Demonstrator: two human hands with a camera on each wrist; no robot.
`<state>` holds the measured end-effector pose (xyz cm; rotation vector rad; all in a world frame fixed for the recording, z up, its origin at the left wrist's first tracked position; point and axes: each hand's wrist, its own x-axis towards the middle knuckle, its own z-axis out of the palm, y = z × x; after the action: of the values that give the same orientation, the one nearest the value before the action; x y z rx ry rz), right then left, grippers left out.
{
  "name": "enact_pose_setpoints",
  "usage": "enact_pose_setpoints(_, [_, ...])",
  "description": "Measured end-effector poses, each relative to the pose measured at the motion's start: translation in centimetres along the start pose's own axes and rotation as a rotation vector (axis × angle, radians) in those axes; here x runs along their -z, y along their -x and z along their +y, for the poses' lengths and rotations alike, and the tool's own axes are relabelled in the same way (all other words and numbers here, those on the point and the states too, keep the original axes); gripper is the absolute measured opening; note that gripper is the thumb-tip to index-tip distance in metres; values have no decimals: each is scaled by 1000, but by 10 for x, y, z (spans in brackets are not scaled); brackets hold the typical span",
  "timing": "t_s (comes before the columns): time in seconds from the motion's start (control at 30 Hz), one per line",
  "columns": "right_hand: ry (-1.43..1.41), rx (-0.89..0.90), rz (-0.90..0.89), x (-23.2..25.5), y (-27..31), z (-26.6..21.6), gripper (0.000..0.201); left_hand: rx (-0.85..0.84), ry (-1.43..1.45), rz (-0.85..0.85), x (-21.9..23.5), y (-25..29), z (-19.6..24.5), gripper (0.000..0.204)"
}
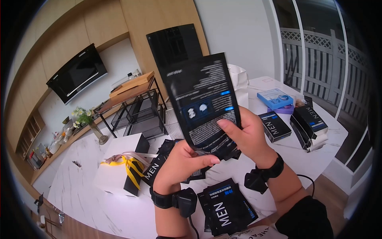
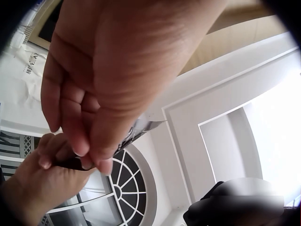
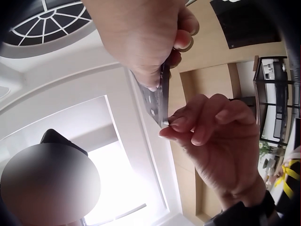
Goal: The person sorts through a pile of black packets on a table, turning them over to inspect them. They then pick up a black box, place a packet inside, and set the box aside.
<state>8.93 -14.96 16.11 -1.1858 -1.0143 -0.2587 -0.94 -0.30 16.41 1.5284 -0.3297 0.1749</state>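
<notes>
A flat black pouch (image 1: 203, 93) with small white print and two blue labels is held up over the table, its printed side toward the head camera. My right hand (image 1: 254, 139) grips its right edge, thumb across the front and the other fingers behind. At the lower edge my left hand (image 1: 179, 165) pinches the pouch between thumb and fingertips, which the left hand (image 3: 221, 136) in the right wrist view also shows. Below the hands lies a stack of black packets (image 1: 225, 211) marked MEN. More such packets (image 1: 155, 169) lie partly hidden behind the left hand.
A white box (image 1: 115, 167) with a yellow ribbon (image 1: 133, 169) stands on the marble-patterned table (image 1: 79, 187). At right are two black MEN boxes, one closed (image 1: 274, 126) and one open (image 1: 304, 129), near a blue box (image 1: 274, 97). A black rack (image 1: 145, 115) stands behind.
</notes>
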Motion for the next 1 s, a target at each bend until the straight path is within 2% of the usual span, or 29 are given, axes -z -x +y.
enact_pose_setpoints(0.07, [30, 90, 4, -3, 0, -1, 21, 59, -18, 35, -4, 0, 4, 26])
enact_pose_setpoints(0.13, [-14, 24, 41, -2, 2, -4, 22, 25, -18, 38, 0, -7, 0, 24])
enact_pose_setpoints(0.2, [-39, 174, 156, -3, -2, 5, 22, -82, -5, 151, 9, -15, -10, 23])
enact_pose_setpoints(0.23, [-89, 184, 159, -2, -2, 3, 22, -99, -127, 266, 11, -18, -13, 26])
enact_pose_setpoints(0.27, [-225, 147, 178, -2, -1, 5, 21, -99, -126, 268, 14, -20, -15, 26])
enact_pose_setpoints(0.33, [-238, 226, 240, -6, -1, 5, 21, -60, -41, 371, 18, -22, -17, 24])
enact_pose_setpoints(0.4, [-39, 294, 204, -3, -1, 13, 21, -54, -55, 332, 14, -19, -10, 29])
enact_pose_setpoints(0.43, [129, 491, -50, 14, -11, 13, 19, 8, 67, 386, 8, -14, -4, 35])
enact_pose_setpoints(0.47, [278, 484, -26, 12, -9, 1, 14, 71, 190, 439, 3, -12, 0, 40])
enact_pose_setpoints(0.53, [445, 535, -8, 9, -9, 1, 11, -38, 160, 150, 20, -17, -13, 54])
enact_pose_setpoints(0.57, [461, 550, -7, 8, -9, 2, 8, -64, 138, 257, 18, -15, -14, 47])
enact_pose_setpoints(0.63, [570, 579, -23, 9, -10, 1, 11, -90, 115, 364, 11, -14, -11, 41])
enact_pose_setpoints(0.7, [608, 611, -27, 7, -10, 3, 15, -198, -31, 312, 4, -15, -4, 25])
enact_pose_setpoints(0.77, [493, 459, 143, 0, -8, 3, 25, -212, -4, 332, 2, -16, -2, 24])
enact_pose_setpoints(0.8, [493, 458, 142, 0, -7, 1, 25, -226, 23, 352, 1, -16, -2, 25])
enact_pose_setpoints(0.87, [-98, 183, 97, 0, -5, -3, 33, -241, 5, 355, 2, -16, -4, 24])
enact_pose_setpoints(0.93, [-37, 149, 87, 3, -5, -1, 31, -256, -13, 357, 3, -17, -8, 23])
enact_pose_setpoints(1.0, [-185, -1, -21, 1, -5, 3, 26, -269, -132, 362, 3, -17, -11, 23])
